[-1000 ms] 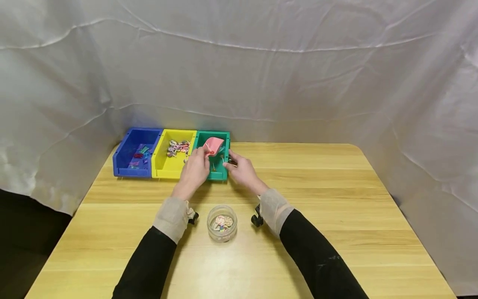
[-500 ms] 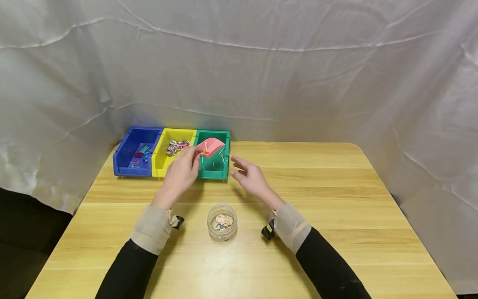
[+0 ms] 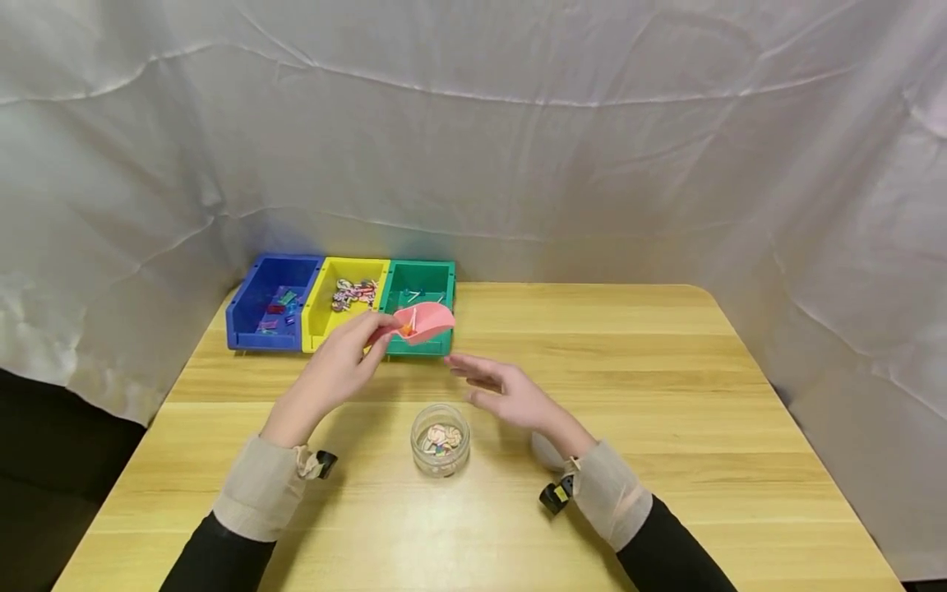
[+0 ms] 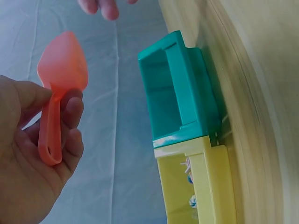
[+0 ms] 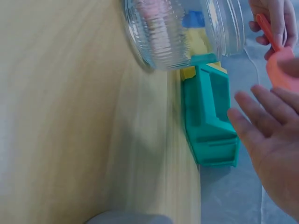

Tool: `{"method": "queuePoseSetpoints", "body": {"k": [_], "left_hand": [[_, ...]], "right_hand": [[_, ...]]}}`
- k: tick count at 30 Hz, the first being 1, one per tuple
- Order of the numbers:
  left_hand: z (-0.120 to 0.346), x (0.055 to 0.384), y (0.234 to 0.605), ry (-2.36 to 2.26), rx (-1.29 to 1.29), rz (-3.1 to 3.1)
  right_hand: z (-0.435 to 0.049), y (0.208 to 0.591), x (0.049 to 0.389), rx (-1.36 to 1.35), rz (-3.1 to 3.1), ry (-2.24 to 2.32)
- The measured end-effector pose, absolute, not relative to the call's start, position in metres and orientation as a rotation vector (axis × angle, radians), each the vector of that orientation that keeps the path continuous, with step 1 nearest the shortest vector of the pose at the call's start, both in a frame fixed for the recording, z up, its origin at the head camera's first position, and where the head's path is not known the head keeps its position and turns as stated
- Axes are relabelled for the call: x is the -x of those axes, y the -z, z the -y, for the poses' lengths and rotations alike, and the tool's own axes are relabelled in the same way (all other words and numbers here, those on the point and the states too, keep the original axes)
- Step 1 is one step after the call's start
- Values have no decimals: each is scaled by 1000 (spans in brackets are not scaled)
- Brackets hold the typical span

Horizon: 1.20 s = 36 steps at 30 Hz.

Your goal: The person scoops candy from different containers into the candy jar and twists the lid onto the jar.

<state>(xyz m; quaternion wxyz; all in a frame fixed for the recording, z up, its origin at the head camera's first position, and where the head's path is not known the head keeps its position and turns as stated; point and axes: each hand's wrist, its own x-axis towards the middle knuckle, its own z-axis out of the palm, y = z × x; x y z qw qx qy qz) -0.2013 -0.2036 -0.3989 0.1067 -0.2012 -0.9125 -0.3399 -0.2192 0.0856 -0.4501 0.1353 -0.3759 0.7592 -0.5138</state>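
Observation:
My left hand (image 3: 336,366) grips the handle of a pink scoop (image 3: 435,321), held over the front of the green bin (image 3: 418,349). Inside the scoop lies a small orange lollipop (image 3: 407,329) with a white stick. In the left wrist view the thumb and fingers wrap the scoop's handle (image 4: 50,135), and its underside faces that camera. My right hand (image 3: 514,395) hovers empty to the right, fingers extended and thumb apart, just in front of the green bin. Below and between both hands stands a clear jar (image 3: 422,460) containing several small light-coloured pieces.
A yellow bin (image 3: 329,329) with several small patterned lollipops adjoins the green one. Left of it, a blue bin (image 3: 247,339) holds several shiny coloured pieces. Under the right wrist a pale round disc (image 3: 546,450) lies on the wooden table (image 3: 666,386). Grey cloth (image 3: 503,173) hangs behind.
The scoop has come out of the green bin toward the person, with the orange lollipop in it. The right hand has left the bin's right side and moved back toward the jar.

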Motion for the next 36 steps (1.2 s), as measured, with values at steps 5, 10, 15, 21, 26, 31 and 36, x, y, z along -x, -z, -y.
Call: {"method": "queuePoseSetpoints", "body": {"k": [5,10,15,21,26,31,36], "left_hand": [[208,184,400,1002,594,2710],[210,168,401,997,613,2717],[215,154,403,975,613,2725],[220,138,407,943,664,2708],[221,125,414,918,679,2705],[219,112,419,891,680,2728],[216,104,421,845,708,2737]], "right_hand": [[-92,453,206,1106,-2091,1430],[-97,460,196,999,-2027,1407],[-98,469,191,942,-2025,1396],[-98,474,188,981,-2019,1347],[-94,474,186,925,-1987,1371],[-91,477,185,844,-1975,1408],[-90,480,185,816,-1986,1421]]}}
